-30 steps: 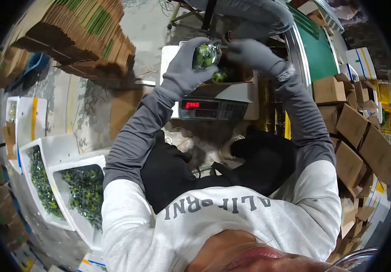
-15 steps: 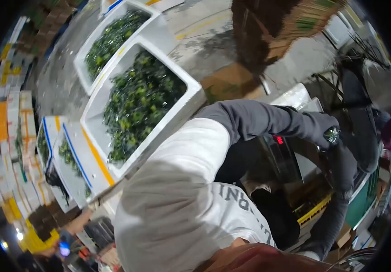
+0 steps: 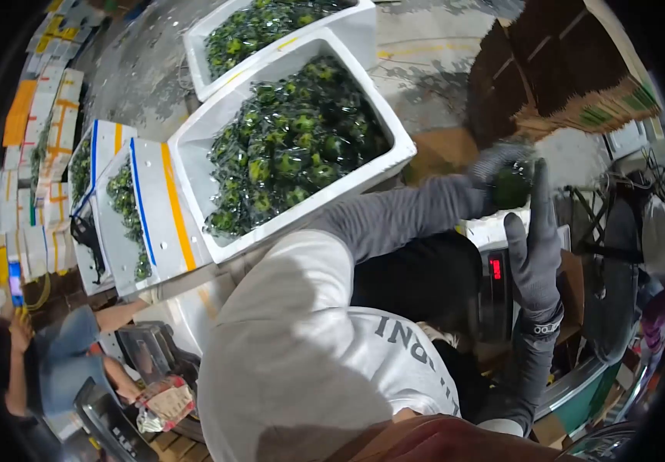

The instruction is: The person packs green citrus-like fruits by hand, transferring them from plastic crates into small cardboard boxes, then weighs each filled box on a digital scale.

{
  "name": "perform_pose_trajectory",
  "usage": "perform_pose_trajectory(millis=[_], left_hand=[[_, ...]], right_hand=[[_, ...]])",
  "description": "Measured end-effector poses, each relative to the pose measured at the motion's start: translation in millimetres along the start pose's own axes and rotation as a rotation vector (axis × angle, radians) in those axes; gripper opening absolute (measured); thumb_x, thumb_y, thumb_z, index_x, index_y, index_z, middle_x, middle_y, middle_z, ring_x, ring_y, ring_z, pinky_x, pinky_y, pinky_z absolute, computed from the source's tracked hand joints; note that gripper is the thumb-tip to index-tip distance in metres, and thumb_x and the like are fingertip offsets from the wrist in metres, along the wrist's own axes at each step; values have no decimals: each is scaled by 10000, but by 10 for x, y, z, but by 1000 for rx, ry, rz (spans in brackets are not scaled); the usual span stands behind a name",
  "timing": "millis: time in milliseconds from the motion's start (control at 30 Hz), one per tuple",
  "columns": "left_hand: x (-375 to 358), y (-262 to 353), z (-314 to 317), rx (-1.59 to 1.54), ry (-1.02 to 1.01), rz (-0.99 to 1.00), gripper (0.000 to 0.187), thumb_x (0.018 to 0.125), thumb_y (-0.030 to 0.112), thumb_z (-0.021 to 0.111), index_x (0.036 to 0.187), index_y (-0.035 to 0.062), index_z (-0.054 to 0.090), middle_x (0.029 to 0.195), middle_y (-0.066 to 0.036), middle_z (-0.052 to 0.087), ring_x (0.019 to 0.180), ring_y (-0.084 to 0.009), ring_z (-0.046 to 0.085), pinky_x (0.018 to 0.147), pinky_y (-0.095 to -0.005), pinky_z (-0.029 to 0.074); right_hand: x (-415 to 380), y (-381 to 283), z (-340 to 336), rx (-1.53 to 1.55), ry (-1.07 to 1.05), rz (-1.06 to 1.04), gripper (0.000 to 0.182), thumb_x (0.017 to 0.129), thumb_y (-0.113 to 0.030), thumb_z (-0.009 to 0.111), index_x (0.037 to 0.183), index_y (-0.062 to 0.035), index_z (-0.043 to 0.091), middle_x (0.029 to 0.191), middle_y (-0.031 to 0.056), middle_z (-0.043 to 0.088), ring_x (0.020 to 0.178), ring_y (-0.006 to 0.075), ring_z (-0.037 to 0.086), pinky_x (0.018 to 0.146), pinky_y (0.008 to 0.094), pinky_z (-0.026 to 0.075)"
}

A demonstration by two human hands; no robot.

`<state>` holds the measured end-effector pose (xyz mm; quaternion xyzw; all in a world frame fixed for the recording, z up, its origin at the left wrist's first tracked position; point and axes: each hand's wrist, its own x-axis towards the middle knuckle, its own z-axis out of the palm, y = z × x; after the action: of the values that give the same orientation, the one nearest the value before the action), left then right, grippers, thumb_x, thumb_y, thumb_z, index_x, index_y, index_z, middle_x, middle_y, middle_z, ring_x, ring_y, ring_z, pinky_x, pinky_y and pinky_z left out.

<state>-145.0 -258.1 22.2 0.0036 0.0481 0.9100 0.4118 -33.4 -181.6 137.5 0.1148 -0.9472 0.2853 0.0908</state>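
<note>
My left hand (image 3: 494, 169), in a grey glove and blurred, holds a dark green bundle in clear wrap (image 3: 513, 187). Close beside it, my right hand (image 3: 536, 258) is gloved in grey, its fingers stretched upward and its thumb apart, with nothing in it. Below my left forearm and left of my right hand is a black device with a red lit display (image 3: 495, 269). A large white foam box (image 3: 194, 158) full of wrapped green bundles (image 3: 294, 138) lies up and left of my left arm.
Behind is another foam box (image 3: 195, 58) of greens. Striped white boxes (image 3: 155, 208) stand at left. Brown cardboard stacks (image 3: 563, 61) are at upper right, a green-sided container (image 3: 586, 396) at lower right. Another person's bare arm and blue-clad legs (image 3: 70, 362) show at lower left.
My hands have moved apart; the left has swung up and left with a green bundle, and the right has opened. The view has shifted, bringing the other person and the display more into sight.
</note>
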Motion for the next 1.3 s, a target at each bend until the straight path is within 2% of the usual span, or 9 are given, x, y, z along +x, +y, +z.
perform_pose_trajectory(millis=[100,133,233,400,500,700,867,1067,1300], left_hand=[[-1018,1020,-162,269,349,164,206,889,157,586,1069,57,588,937,-101,646,800,-212,651,689,-355,573],[-1230,1387,-649,-51,290,190,234,869,128,615,1087,48,588,963,-111,644,765,-218,657,645,-332,585],[-2280,2238,-313,1055,698,726,467,838,189,657,1255,44,503,1145,-141,598,940,-233,643,778,-325,554],[-2814,2801,-49,2747,1645,466,747,777,433,679,1348,36,407,1283,-220,491,1207,-359,464,1016,-429,372],[-2349,2963,-283,2670,1091,318,742,765,441,679,1353,72,417,1321,-225,450,1219,-371,450,1016,-455,370],[-1313,2870,-902,2430,1256,-400,1060,744,399,703,1474,120,-13,1426,-258,307,1197,-389,485,1023,-443,389],[-1742,2496,-822,2756,1049,-827,788,825,402,615,1466,187,209,1501,-160,195,1182,-351,506,979,-423,439],[-2790,2398,-497,2839,877,-453,370,843,370,561,1121,127,591,1351,-108,435,1045,-338,563,837,-456,495],[-3160,2456,-455,3077,1336,-356,315,798,330,600,1026,113,602,1015,-95,575,944,-279,554,739,-432,471]], right_hand=[[119,-76,-9,-123,-6,-115,655,943,-398,478,1418,14,293,1434,253,329,1296,416,376,1049,441,343],[118,-46,-24,-214,-3,-149,652,943,-395,479,1417,13,296,1435,254,328,1301,411,372,1055,437,337],[-84,219,-19,-118,19,-4,601,966,-339,454,1420,17,286,1444,251,317,1336,389,326,1089,431,273],[-570,601,-146,-6,8,309,604,968,-333,451,1427,17,273,1467,233,286,1374,347,268,1103,412,239],[-678,612,-244,-106,-11,389,575,954,-301,472,1412,10,317,1453,241,308,1366,356,282,1097,411,250],[-864,390,-416,-199,-34,445,527,939,-277,489,1378,-2,389,1437,242,334,1344,368,315,1086,416,268],[-1227,346,-533,-191,-5,572,490,940,-222,481,1380,-23,399,1446,206,340,1348,325,321,1091,398,269],[-1397,372,-588,-127,-9,713,475,947,-198,472,1376,-9,399,1450,181,347,1361,289,307,1104,375,254],[-1475,627,-527,0,-32,672,475,954,-195,479,1380,-3,392,1451,180,349,1358,276,313,1101,366,263]])
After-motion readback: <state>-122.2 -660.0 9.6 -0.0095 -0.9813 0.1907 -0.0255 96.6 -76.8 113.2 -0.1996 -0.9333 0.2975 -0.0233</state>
